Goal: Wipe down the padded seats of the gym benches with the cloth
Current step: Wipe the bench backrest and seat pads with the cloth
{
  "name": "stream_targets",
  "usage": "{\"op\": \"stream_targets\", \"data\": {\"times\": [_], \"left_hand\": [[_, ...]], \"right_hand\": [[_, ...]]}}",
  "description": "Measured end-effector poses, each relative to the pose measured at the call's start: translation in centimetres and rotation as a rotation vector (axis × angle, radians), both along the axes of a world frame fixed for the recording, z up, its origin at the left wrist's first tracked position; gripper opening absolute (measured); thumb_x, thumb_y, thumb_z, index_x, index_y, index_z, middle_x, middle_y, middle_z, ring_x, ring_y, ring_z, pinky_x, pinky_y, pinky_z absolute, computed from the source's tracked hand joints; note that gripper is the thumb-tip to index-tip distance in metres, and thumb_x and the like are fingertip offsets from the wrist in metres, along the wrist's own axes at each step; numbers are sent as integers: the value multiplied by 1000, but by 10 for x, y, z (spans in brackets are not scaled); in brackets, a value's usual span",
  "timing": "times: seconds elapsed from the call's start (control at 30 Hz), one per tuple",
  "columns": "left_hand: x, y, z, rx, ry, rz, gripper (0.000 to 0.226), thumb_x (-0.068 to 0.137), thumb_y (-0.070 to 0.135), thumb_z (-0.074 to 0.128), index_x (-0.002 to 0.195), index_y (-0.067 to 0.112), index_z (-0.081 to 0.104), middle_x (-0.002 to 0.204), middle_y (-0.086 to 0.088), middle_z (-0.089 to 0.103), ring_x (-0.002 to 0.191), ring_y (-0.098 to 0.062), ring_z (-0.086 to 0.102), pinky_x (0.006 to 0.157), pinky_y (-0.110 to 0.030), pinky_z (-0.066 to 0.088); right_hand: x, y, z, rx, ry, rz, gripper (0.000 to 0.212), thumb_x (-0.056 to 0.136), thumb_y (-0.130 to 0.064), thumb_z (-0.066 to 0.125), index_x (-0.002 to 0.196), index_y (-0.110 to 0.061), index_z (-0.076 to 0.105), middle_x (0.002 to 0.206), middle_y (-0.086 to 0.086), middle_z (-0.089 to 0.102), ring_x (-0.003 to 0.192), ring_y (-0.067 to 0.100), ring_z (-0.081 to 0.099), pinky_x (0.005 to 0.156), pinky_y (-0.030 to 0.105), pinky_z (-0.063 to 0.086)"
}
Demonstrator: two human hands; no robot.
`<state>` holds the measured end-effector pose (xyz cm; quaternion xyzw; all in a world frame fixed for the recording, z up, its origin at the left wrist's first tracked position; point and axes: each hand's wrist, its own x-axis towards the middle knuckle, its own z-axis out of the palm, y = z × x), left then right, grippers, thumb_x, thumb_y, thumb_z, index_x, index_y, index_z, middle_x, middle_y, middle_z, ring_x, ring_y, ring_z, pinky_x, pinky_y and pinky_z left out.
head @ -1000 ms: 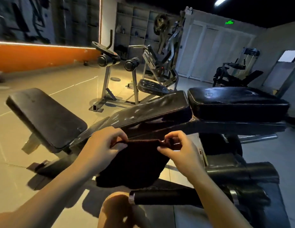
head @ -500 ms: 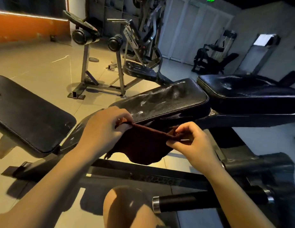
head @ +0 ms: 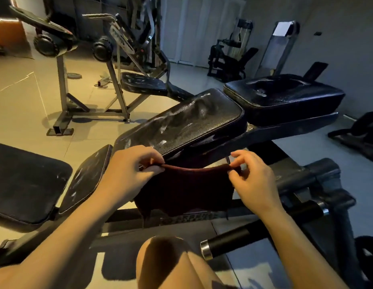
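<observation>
A dark maroon cloth (head: 185, 190) hangs stretched between my two hands, just in front of the bench. My left hand (head: 131, 167) pinches its upper left corner and my right hand (head: 250, 180) pinches its upper right corner. Right behind the cloth lies a black padded seat (head: 181, 126) with pale streaks on its surface. A second black pad (head: 285, 94) sits further right, a small narrow pad (head: 85, 178) is at my left wrist, and a wide flat pad (head: 21, 182) lies at the far left.
A chrome-tipped black roller bar (head: 254, 232) crosses low right, above my knee (head: 167, 261). A steel-framed machine (head: 110, 65) with foam rollers stands on the tiled floor behind. More gym machines (head: 229, 57) stand by the back wall. A dark bag (head: 360, 134) lies at the right.
The view has come closer and lower over the bench. My hands have drawn apart, stretching the cloth wider, and my right hand has moved right.
</observation>
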<state>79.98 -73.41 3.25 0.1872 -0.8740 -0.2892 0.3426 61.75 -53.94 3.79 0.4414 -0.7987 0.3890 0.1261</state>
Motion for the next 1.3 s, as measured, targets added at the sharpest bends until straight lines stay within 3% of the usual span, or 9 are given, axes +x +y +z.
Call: {"op": "stream_targets", "data": {"times": [0.1,0.23,0.33,0.53,0.63,0.77,0.97,1.1,1.3], "left_hand": [[4,-12,-5,15,-32,-42,15,78,14,78,82,27,71,82,17,64,87,0,57,70,-10,41],[15,-25,-12,31,-56,-68,13,78,14,79,83,24,73,82,16,65,86,1,56,68,-6,39],[21,-34,-15,24,-71,-87,15,78,15,78,84,27,72,84,15,66,85,0,58,71,-12,42],[19,-34,-16,56,44,-205,18,76,13,80,85,26,71,80,15,67,83,-4,60,72,-23,48],[7,-28,-11,154,121,-238,21,76,9,80,90,22,71,80,13,67,84,-4,59,70,-12,46],[-12,-26,-4,230,208,-267,25,76,7,79,93,24,71,83,18,67,85,1,61,73,-6,44],[-28,-35,-15,201,249,-290,27,77,6,77,91,27,70,84,22,68,87,5,62,75,-7,44],[-33,-48,-20,160,271,-248,30,76,5,78,89,30,69,83,20,67,86,4,62,75,-7,45],[-25,-57,-16,249,269,-227,27,76,7,78,86,30,68,88,26,66,83,6,63,73,-5,44]], "right_hand": [[4,-5,3,-5,-95,-39,32,87,-9,67,79,-35,52,73,-11,59,58,9,58,52,21,49],[16,-19,5,3,40,-103,25,84,-5,69,93,-27,61,82,-9,54,72,11,55,64,29,52],[28,-29,4,11,61,-193,14,84,-7,70,89,-21,69,89,-8,51,81,9,52,73,20,44],[43,-40,19,-168,-15,-421,12,88,-11,66,88,-22,69,65,-14,57,60,-1,54,53,8,37],[40,-61,32,-376,-78,-469,22,88,-5,62,86,-26,65,76,-17,61,72,0,61,62,6,46],[18,-93,36,-752,-326,-529,28,88,2,58,87,-26,63,87,0,66,82,19,69,66,31,59],[23,-127,16,-937,-125,-530,46,89,1,62,130,-14,49,129,4,50,108,11,59,85,14,52],[22,-153,-11,-1051,-64,-536,31,90,-1,63,119,-2,53,133,14,43,121,22,52,100,32,50],[26,-179,-24,-1024,-6,-571,43,100,-4,42,143,-1,41,151,17,35,137,4,29,106,3,23]]}}
